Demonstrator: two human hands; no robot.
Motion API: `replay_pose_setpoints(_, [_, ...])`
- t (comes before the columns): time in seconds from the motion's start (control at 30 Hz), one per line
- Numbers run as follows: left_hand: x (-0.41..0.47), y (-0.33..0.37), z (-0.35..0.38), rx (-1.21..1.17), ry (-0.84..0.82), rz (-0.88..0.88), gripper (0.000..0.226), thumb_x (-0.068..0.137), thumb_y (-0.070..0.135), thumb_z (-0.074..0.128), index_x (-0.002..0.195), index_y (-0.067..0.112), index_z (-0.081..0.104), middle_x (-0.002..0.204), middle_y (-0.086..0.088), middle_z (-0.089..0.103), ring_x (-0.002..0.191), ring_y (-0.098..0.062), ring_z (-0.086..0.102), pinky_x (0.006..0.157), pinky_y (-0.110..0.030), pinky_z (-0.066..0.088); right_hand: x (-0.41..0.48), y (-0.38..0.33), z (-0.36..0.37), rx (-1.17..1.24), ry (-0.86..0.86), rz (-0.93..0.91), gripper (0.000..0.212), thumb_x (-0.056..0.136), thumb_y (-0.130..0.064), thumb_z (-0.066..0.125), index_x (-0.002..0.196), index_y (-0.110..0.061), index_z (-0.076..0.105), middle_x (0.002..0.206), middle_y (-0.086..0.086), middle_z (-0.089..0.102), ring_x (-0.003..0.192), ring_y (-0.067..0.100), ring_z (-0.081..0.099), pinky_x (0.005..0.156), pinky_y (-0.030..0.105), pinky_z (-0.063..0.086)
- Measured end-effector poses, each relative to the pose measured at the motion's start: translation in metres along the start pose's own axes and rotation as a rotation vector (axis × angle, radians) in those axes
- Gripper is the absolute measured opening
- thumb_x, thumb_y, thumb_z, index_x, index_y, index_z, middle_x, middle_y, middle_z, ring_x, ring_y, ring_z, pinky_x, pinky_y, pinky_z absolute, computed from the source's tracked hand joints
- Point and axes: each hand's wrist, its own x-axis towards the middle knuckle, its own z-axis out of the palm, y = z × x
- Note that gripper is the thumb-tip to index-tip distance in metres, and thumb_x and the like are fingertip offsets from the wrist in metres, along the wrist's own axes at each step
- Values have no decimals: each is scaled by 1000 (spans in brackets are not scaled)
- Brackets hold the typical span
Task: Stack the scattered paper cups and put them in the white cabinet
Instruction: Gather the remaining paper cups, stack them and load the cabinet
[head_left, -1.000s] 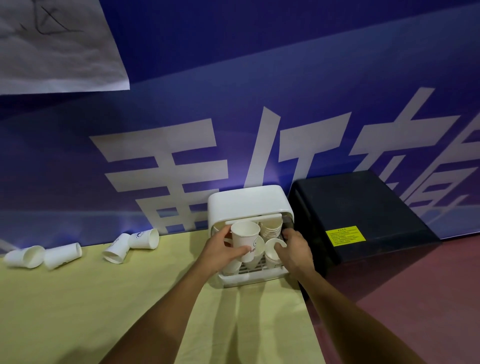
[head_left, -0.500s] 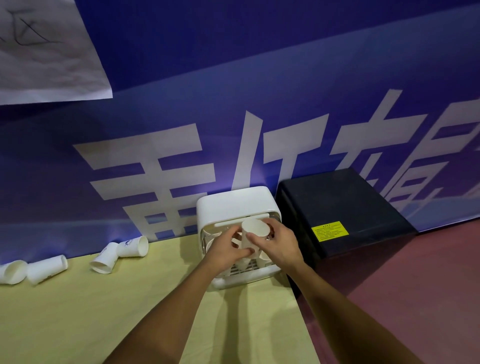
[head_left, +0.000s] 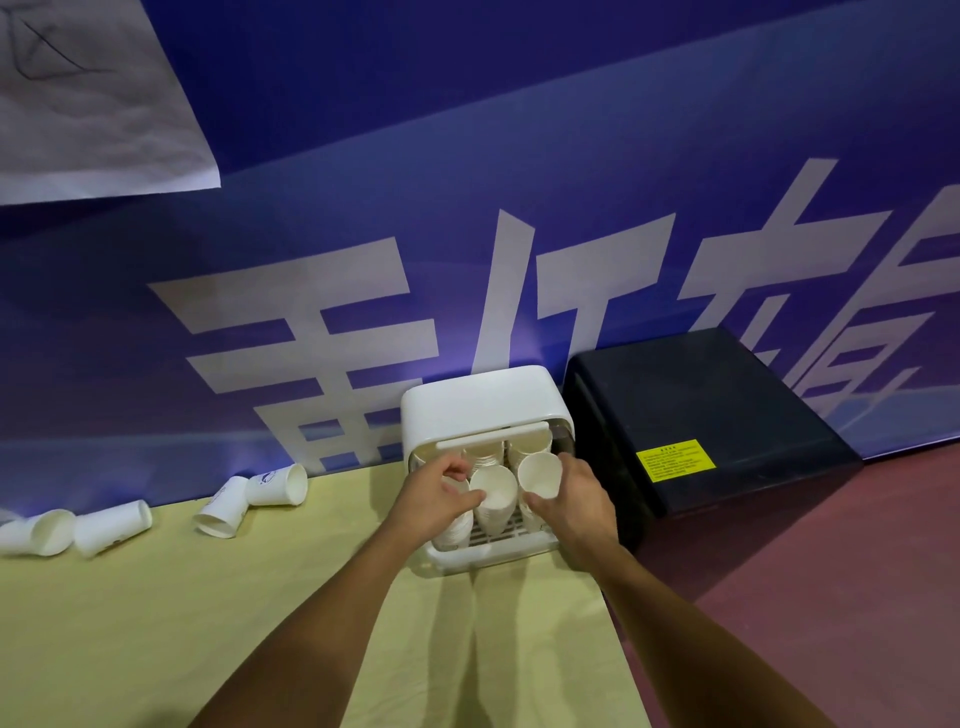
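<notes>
— Yellow tabletop (head_left: 156, 623), blue banner (head_left: 519, 156): where are your cups (head_left: 493, 493)?
— Stacked in the open white cabinet (head_left: 478, 400) at its right end. Your left hand (head_left: 431, 499) curls round the left stack (head_left: 457, 527), your right hand (head_left: 576, 506) grips the right stack (head_left: 540, 473); four loose cups (head_left: 111, 525) lie leftward.

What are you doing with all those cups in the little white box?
A person is packing stacks of paper cups into the white cabinet on the yellow table. The right hand holds the right stack, and the left hand has its thumb against the middle stack. Four loose cups lie on their sides further left on the table, not yet stacked.
</notes>
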Motion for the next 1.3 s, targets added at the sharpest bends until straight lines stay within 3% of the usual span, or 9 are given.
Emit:
replay_pose_setpoints(0.23, [1, -7, -1, -5, -15, -41, 42, 74, 32, 83, 111, 31, 64, 104, 12, 66, 89, -15, 67, 88, -33, 55, 5, 5, 17, -96, -49, 57, 71, 83, -52, 74, 137, -14, 47, 134, 6, 55, 118, 26, 59, 89, 38, 52])
replay_pose_setpoints(0.43, [1, -6, -8, -11, -14, -55, 41, 75, 33, 83, 111, 32, 62, 109, 12, 65, 93, -14, 65, 90, -36, 55, 4, -6, 13, -74, 13, -86, 47, 93, -44, 63, 132, -20, 56, 133, -1, 59, 119, 19, 58, 91, 34, 52])
replay_pose_setpoints(0.6, [-3, -9, -25, -43, -1, -59, 42, 77, 31, 82, 115, 27, 63, 110, 8, 65, 96, -15, 64, 90, -35, 55, 3, -50, 13, 84, -25, -232, 41, 90, -43, 65, 126, -24, 63, 119, -10, 68, 93, 7, 65, 75, 25, 47])
replay_pose_setpoints(0.7, [-7, -18, -43, -75, 14, -81, 39, 79, 32, 81, 113, 25, 63, 107, 6, 66, 95, -12, 63, 87, -31, 55, 2, -83, 22, 112, -45, -294, 36, 90, -41, 65, 122, -24, 65, 113, -9, 70, 84, 5, 63, 75, 28, 51])
replay_pose_setpoints(0.83, [-15, -46, -81, -80, 64, -128, 41, 82, 41, 77, 116, 26, 61, 105, 12, 64, 95, -8, 62, 75, -22, 49, -5, -127, 48, 108, -143, -389, 37, 92, -42, 66, 126, -27, 62, 113, -9, 70, 89, 6, 65, 75, 21, 51])
replay_pose_setpoints(0.9, [-18, -66, -102, -78, 112, -164, 41, 84, 38, 75, 119, 23, 61, 111, 8, 63, 98, -14, 63, 79, -26, 51, -10, -149, 67, 103, -227, -438, 39, 92, -41, 67, 129, -29, 60, 115, -10, 69, 87, 4, 62, 73, 16, 47])
replay_pose_setpoints(1.0, [-20, -100, -134, -85, 188, -241, 40, 83, 33, 77, 116, 19, 62, 114, 2, 64, 100, -19, 64, 89, -32, 51, -14, -181, 96, 81, -355, -480, 47, 93, -43, 67, 137, -30, 54, 121, -11, 66, 93, 6, 62, 81, 23, 55])
replay_pose_setpoints(1.17, [-24, -162, -182, -111, 270, -329, 36, 79, 31, 81, 108, 20, 63, 112, 1, 63, 92, -16, 61, 76, -23, 44, -10, -220, 149, 54, -474, -445, 56, 93, -44, 67, 143, -29, 47, 128, -4, 63, 100, 12, 63, 90, 33, 57])
replay_pose_setpoints(1.3, [-21, -214, -211, -80, 323, -425, 44, 77, 32, 82, 114, 19, 61, 114, -2, 60, 99, -17, 59, 81, -24, 43, 0, -244, 193, -21, -521, -387, 72, 87, -46, 73, 148, -29, 40, 133, 3, 60, 108, 19, 62, 91, 35, 54])
